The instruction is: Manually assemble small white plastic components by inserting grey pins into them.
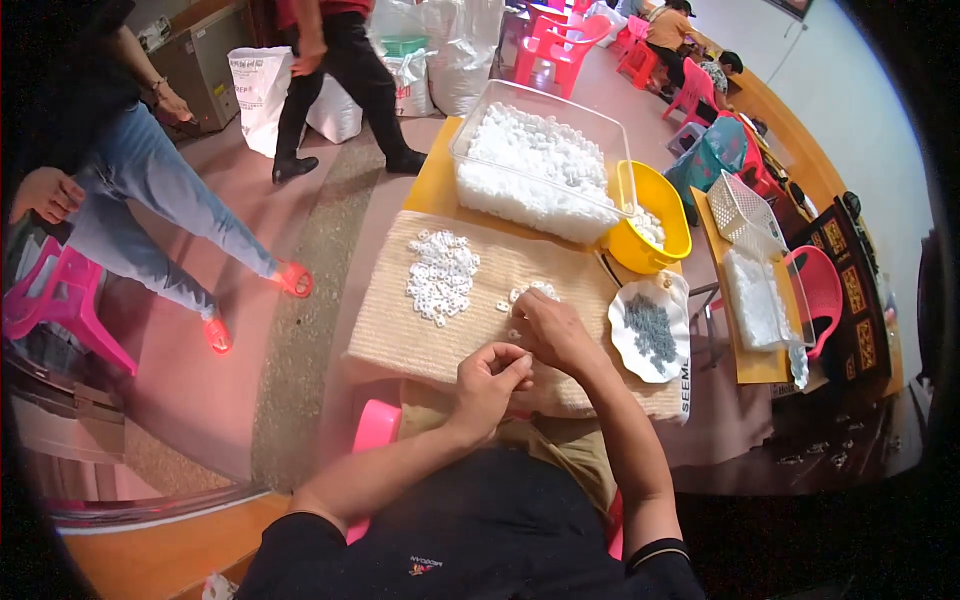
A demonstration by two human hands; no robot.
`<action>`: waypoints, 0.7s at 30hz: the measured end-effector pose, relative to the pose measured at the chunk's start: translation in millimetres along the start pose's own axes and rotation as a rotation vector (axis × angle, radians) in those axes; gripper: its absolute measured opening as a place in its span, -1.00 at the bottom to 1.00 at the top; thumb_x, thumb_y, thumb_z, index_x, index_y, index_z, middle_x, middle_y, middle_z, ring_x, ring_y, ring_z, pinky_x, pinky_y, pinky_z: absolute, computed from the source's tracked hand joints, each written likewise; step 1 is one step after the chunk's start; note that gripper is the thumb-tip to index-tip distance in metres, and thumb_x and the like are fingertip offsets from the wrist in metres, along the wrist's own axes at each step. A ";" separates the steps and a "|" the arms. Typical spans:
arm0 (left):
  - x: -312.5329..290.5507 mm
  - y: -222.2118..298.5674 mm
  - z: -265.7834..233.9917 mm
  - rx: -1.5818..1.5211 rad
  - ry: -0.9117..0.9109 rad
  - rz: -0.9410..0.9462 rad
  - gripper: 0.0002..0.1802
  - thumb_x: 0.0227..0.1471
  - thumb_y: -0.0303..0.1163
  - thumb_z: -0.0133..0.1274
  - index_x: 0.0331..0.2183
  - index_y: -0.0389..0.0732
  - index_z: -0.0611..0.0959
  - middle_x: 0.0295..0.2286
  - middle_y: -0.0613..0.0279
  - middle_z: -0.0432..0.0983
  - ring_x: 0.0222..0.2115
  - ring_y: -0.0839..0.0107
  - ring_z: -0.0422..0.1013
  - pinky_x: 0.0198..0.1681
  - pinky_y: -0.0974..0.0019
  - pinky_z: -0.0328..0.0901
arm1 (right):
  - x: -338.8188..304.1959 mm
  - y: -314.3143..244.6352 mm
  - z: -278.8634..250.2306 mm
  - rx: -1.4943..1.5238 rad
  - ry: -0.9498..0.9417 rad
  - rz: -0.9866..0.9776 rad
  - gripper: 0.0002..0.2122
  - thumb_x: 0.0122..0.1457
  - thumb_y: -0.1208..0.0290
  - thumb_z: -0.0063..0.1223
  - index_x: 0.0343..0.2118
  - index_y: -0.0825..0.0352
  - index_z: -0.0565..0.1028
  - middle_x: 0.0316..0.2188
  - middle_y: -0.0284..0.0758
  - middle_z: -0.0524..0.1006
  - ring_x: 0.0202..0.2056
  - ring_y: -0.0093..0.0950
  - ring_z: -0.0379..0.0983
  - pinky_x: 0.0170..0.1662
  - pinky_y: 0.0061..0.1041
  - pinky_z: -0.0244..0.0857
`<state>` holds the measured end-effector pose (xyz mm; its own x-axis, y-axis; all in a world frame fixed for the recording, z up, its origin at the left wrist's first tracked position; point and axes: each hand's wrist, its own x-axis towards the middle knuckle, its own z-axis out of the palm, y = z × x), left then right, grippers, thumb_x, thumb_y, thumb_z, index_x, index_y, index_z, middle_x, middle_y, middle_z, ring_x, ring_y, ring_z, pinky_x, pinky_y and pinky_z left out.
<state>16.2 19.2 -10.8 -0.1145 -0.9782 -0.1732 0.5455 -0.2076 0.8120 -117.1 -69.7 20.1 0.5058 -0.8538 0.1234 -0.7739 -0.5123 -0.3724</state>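
Your left hand (486,392) is curled, thumb near forefinger, and your right hand (552,328) bends its fingers down at the small cluster of white pieces (518,293) on the towel (405,343), right of the bigger white pile (441,277), though I cannot tell whether either hand grips anything.

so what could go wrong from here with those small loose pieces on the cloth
The left hand is by the near edge of the ribbed cloth, so a piece dropped there could fall off. The right forearm lies close to the scalloped white dish; a sideways nudge might spill the grey pieces. The larger pile of white pieces sits loose, so a tug on the cloth could scatter it.
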 end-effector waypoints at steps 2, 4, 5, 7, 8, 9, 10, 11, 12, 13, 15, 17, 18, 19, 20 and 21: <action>0.1 1.8 0.9 -0.069 0.060 0.022 -0.92 0.04 -0.49 0.11 -0.37 -0.26 0.55 -0.49 0.34 0.50 -0.52 0.62 0.41 -0.42 0.53 0.36 | -7.5 1.1 -4.4 0.124 0.085 -0.011 -0.91 0.01 0.52 0.07 -0.44 0.40 0.44 -0.45 -0.12 0.47 -0.43 -0.18 0.47 -0.38 -0.28 0.35; 0.0 3.3 0.7 -0.093 0.081 0.007 -0.90 0.05 -0.48 0.11 -0.35 -0.25 0.54 -0.49 0.34 0.50 -0.51 0.61 0.42 -0.41 0.52 0.37 | -15.9 -5.6 -16.6 0.239 0.037 0.054 -0.92 0.07 0.54 0.09 -0.42 0.42 0.44 -0.49 -0.21 0.48 -0.50 -0.40 0.45 -0.41 -0.46 0.34; -0.1 3.9 0.5 -0.116 0.105 -0.010 -0.89 0.06 -0.48 0.10 -0.32 -0.25 0.54 -0.48 0.34 0.50 -0.50 0.59 0.42 -0.40 0.51 0.38 | -21.6 6.5 -8.3 0.266 0.037 -0.079 -0.91 0.16 0.52 0.05 -0.39 0.44 0.46 -0.51 -0.32 0.49 -0.51 -0.61 0.39 -0.42 -0.61 0.32; 1.8 0.9 1.4 -0.129 0.082 0.013 -0.87 0.06 -0.48 0.10 -0.30 -0.25 0.53 -0.48 0.33 0.51 -0.49 0.58 0.43 -0.38 0.50 0.39 | -33.0 9.2 -6.1 0.338 0.034 -0.092 -0.91 0.17 0.51 0.04 -0.38 0.45 0.48 -0.52 -0.35 0.48 -0.50 -0.64 0.39 -0.43 -0.64 0.31; 2.3 -0.5 1.8 -0.143 0.066 0.037 -0.86 0.06 -0.48 0.10 -0.28 -0.24 0.53 -0.47 0.33 0.51 -0.48 0.57 0.44 -0.37 0.48 0.41 | -38.6 10.0 -4.9 0.413 0.027 -0.108 -0.90 0.19 0.51 0.03 -0.37 0.45 0.49 -0.53 -0.39 0.48 -0.50 -0.67 0.38 -0.43 -0.66 0.31; 2.4 -1.1 1.7 -0.142 0.060 0.038 -0.86 0.06 -0.48 0.10 -0.28 -0.24 0.53 -0.47 0.33 0.51 -0.48 0.57 0.44 -0.37 0.48 0.41 | -42.6 10.4 -3.1 0.537 0.017 -0.027 -0.87 0.20 0.48 0.02 -0.32 0.45 0.50 -0.51 -0.38 0.49 -0.49 -0.67 0.41 -0.42 -0.67 0.33; 1.9 -1.7 1.5 -0.147 0.025 0.023 -0.87 0.06 -0.49 0.10 -0.28 -0.24 0.53 -0.46 0.32 0.52 -0.46 0.57 0.44 -0.37 0.48 0.41 | -46.5 9.8 -3.4 0.534 0.021 -0.027 -0.87 0.20 0.48 0.02 -0.32 0.45 0.50 -0.51 -0.38 0.49 -0.49 -0.67 0.41 -0.42 -0.67 0.33; 1.8 -2.1 1.3 -0.153 -0.011 0.008 -0.88 0.07 -0.49 0.10 -0.29 -0.24 0.54 -0.45 0.30 0.53 -0.45 0.56 0.45 -0.36 0.47 0.41 | -49.8 7.6 -5.4 0.645 -0.008 0.043 -0.86 0.21 0.47 0.02 -0.32 0.45 0.50 -0.50 -0.39 0.50 -0.47 -0.67 0.42 -0.41 -0.67 0.34; 1.8 -2.7 1.4 -0.152 -0.015 0.007 -0.88 0.07 -0.49 0.10 -0.29 -0.24 0.54 -0.45 0.30 0.53 -0.45 0.56 0.45 -0.36 0.47 0.41 | -52.1 5.9 -7.7 0.756 -0.039 0.115 -0.85 0.21 0.45 0.03 -0.32 0.45 0.50 -0.49 -0.40 0.50 -0.46 -0.67 0.43 -0.40 -0.68 0.35; 2.0 -3.2 1.6 -0.159 -0.040 -0.010 -0.88 0.06 -0.49 0.10 -0.30 -0.24 0.55 -0.44 0.29 0.53 -0.44 0.56 0.46 -0.35 0.47 0.42 | -52.6 7.7 -10.9 0.746 -0.064 0.103 -0.85 0.21 0.45 0.02 -0.33 0.46 0.51 -0.49 -0.40 0.52 -0.46 -0.67 0.44 -0.38 -0.66 0.38; 1.7 -3.0 2.0 -0.167 -0.069 -0.031 -0.89 0.06 -0.49 0.11 -0.31 -0.24 0.55 -0.43 0.28 0.54 -0.44 0.56 0.46 -0.34 0.47 0.43 | -56.2 14.9 -7.0 0.779 -0.064 0.099 -0.85 0.21 0.44 0.03 -0.32 0.46 0.50 -0.49 -0.39 0.52 -0.46 -0.66 0.45 -0.39 -0.66 0.38; -0.7 -0.7 2.7 -0.157 -0.096 -0.071 -0.90 0.05 -0.50 0.11 -0.32 -0.24 0.56 -0.42 0.26 0.55 -0.43 0.55 0.48 -0.31 0.45 0.44 | -60.1 18.3 -6.8 0.812 -0.064 0.097 -0.85 0.20 0.44 0.04 -0.32 0.46 0.50 -0.50 -0.38 0.53 -0.46 -0.65 0.46 -0.39 -0.65 0.38; -1.6 -0.3 2.3 -0.158 -0.098 -0.074 -0.90 0.05 -0.50 0.11 -0.32 -0.24 0.56 -0.42 0.26 0.55 -0.43 0.55 0.48 -0.31 0.45 0.44 | -61.3 17.1 -8.8 0.856 -0.069 0.119 -0.85 0.20 0.44 0.05 -0.33 0.45 0.50 -0.50 -0.38 0.53 -0.47 -0.64 0.46 -0.40 -0.65 0.38; -2.1 0.4 2.0 -0.177 -0.115 -0.093 -0.90 0.05 -0.50 0.11 -0.31 -0.24 0.56 -0.41 0.25 0.55 -0.42 0.54 0.48 -0.31 0.45 0.45 | -62.6 15.4 -10.5 0.899 -0.073 0.141 -0.85 0.19 0.44 0.05 -0.33 0.45 0.50 -0.50 -0.37 0.53 -0.47 -0.63 0.46 -0.41 -0.65 0.38; -2.7 1.3 1.6 -0.197 -0.132 -0.112 -0.89 0.05 -0.51 0.11 -0.30 -0.24 0.55 -0.41 0.25 0.55 -0.42 0.53 0.49 -0.30 0.44 0.45 | -63.7 12.4 -11.5 0.898 -0.071 0.143 -0.85 0.19 0.44 0.05 -0.33 0.45 0.50 -0.50 -0.37 0.53 -0.47 -0.63 0.46 -0.41 -0.65 0.38; -1.5 1.1 1.4 -0.200 -0.137 -0.124 -0.89 0.05 -0.51 0.11 -0.30 -0.24 0.55 -0.41 0.25 0.55 -0.42 0.53 0.49 -0.30 0.44 0.45 | -64.8 9.9 -11.5 0.934 -0.052 0.225 -0.83 0.17 0.39 0.02 -0.37 0.42 0.52 -0.52 -0.34 0.53 -0.47 -0.58 0.45 -0.38 -0.57 0.35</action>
<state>15.8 20.4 -8.9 -0.2946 -0.9393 -0.1759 0.6720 -0.3345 0.6607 -161.9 -20.5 19.0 0.4164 -0.9062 -0.0733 -0.2504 -0.0368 -0.9674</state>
